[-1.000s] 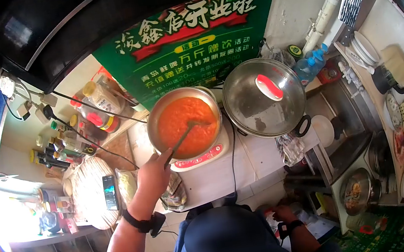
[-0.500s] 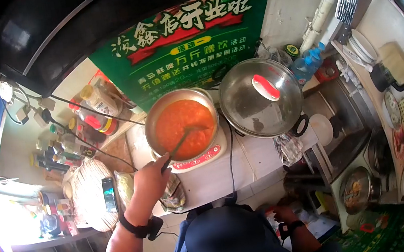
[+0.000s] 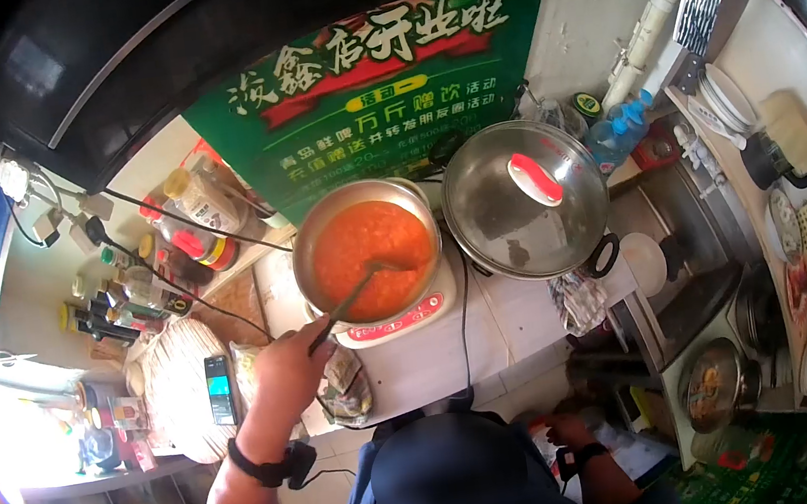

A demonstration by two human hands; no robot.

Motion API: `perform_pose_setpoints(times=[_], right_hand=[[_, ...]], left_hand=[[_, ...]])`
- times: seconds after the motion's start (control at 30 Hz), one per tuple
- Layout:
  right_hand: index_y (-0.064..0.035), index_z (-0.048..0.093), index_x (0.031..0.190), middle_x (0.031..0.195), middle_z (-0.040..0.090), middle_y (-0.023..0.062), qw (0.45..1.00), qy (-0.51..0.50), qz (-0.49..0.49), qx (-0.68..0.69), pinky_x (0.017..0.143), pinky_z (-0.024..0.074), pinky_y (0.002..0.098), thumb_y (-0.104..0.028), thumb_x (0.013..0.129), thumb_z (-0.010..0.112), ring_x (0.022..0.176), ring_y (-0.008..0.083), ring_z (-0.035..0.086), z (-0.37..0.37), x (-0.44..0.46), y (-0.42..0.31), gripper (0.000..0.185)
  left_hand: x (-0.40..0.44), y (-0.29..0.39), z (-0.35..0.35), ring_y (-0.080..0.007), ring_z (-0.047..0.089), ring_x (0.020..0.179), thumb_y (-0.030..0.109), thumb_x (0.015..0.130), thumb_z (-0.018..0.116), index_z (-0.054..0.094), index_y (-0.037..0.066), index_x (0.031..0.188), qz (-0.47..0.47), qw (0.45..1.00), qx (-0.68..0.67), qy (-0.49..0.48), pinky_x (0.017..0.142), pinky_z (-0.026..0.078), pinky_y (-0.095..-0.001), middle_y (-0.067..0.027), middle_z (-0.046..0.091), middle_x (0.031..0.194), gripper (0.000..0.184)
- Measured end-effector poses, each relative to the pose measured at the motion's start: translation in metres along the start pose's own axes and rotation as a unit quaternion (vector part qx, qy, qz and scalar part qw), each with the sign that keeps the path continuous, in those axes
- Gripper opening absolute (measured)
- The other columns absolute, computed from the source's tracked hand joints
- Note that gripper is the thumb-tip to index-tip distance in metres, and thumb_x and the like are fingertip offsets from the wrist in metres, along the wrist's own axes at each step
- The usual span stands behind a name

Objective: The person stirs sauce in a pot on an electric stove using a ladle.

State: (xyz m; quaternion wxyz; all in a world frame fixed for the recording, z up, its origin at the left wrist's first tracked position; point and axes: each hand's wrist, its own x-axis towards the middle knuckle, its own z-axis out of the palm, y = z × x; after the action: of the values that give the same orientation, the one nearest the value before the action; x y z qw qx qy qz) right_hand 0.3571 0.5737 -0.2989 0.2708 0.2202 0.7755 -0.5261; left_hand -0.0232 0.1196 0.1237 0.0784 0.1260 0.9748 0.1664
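A: Since the last frame the left hand (image 3: pixel 294 368) has drawn back slightly, towing the utensil (image 3: pixel 345 308); its working end slid nearer the hand. Right hand (image 3: pixel 569 430): no clear shift.

B: Grip?

A: Left is wrapped round the handle. Right hangs low beside the body; can't tell if it holds anything.

B: Key geometry?

A: Pan (image 3: pixel 303 246) lies ahead and to the right of the left hand, on the hot plate (image 3: pixel 397 325), on the surface (image 3: pixel 427 362). Utensil's long axis runs diagonally, grip outside, far end in the red food (image 3: pixel 365 226). Left is clearly nearer; right is well apart.

B: Text?

A: Green banner (image 3: pixel 387 118): stylised first character, then 鑫店开业啦. Below: 活动一, 青岛鲜啤万斤赠饮活动 (Qingdao draft beer), 充值赠送并转发朋友圈活动. Lower lines fuzzy.

B: Other labels?

A: Hot plate panel, glass lid (image 3: pixel 484 207) lettering, bottles (image 3: pixel 207 197), phone (image 3: pixel 220 389) screen: all illegible.
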Motion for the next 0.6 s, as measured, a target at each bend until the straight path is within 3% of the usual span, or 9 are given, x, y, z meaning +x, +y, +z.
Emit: perform_pose_setpoints(times=[0.1,0.13,0.17,0.23,0.6], right_hand=[[-0.0006,0.071,0.109,0.086,0.073,0.0134,0.976,0.018,0.171,0.135,0.063,0.0579,0.0354,-0.039,0.098,0.072,0.072,0.0230,0.072,-0.005,-0.014,-0.056,0.039],[-0.0005,0.071,0.109,0.086,0.073,0.0135,0.946,0.034,0.253,0.199,0.063,0.0580,0.0355,-0.038,0.098,0.072,0.072,0.0231,0.072,-0.009,-0.020,-0.090,0.039],[-0.0004,0.071,0.109,0.085,0.073,0.0135,0.938,0.039,0.269,0.216,0.063,0.0579,0.0354,-0.038,0.098,0.072,0.071,0.0230,0.072,-0.011,-0.022,-0.103,0.039],[-0.0003,0.071,0.108,0.085,0.073,0.0134,0.941,0.041,0.254,0.221,0.063,0.0575,0.0353,-0.039,0.098,0.073,0.070,0.0228,0.071,-0.010,-0.026,-0.102,0.040],[-0.0003,0.071,0.107,0.084,0.072,0.0130,0.946,0.030,0.249,0.203,0.061,0.0557,0.0346,-0.036,0.100,0.071,0.067,0.0216,0.069,-0.013,-0.020,-0.087,0.036]], left_hand=[[-0.011,-0.006,-0.019,-0.0392,0.073,0.085,0.025,0.095,0.070,0.070,0.021,0.136,-0.032,0.999,-0.003,0.002,0.076,0.057,-0.0508,-0.0174,0.074,0.090,0.041],[-0.010,-0.003,-0.023,-0.0390,0.075,0.091,0.019,0.095,0.074,0.071,0.016,0.133,-0.049,0.999,0.016,-0.009,0.079,0.059,-0.0471,-0.0190,0.077,0.101,0.039],[-0.009,-0.010,-0.016,-0.0391,0.074,0.088,0.020,0.094,0.073,0.071,0.017,0.134,-0.036,0.999,0.014,0.002,0.077,0.058,-0.0485,-0.0185,0.076,0.097,0.039],[-0.002,-0.031,0.006,-0.0395,0.072,0.083,0.023,0.094,0.071,0.071,0.020,0.134,-0.009,1.000,0.010,0.025,0.074,0.056,-0.0513,-0.0176,0.074,0.089,0.040],[0.024,-0.036,0.008,-0.0406,0.073,0.086,0.027,0.097,0.069,0.070,0.021,0.135,-0.018,0.999,0.023,0.043,0.075,0.056,-0.0521,-0.0181,0.075,0.094,0.039]])
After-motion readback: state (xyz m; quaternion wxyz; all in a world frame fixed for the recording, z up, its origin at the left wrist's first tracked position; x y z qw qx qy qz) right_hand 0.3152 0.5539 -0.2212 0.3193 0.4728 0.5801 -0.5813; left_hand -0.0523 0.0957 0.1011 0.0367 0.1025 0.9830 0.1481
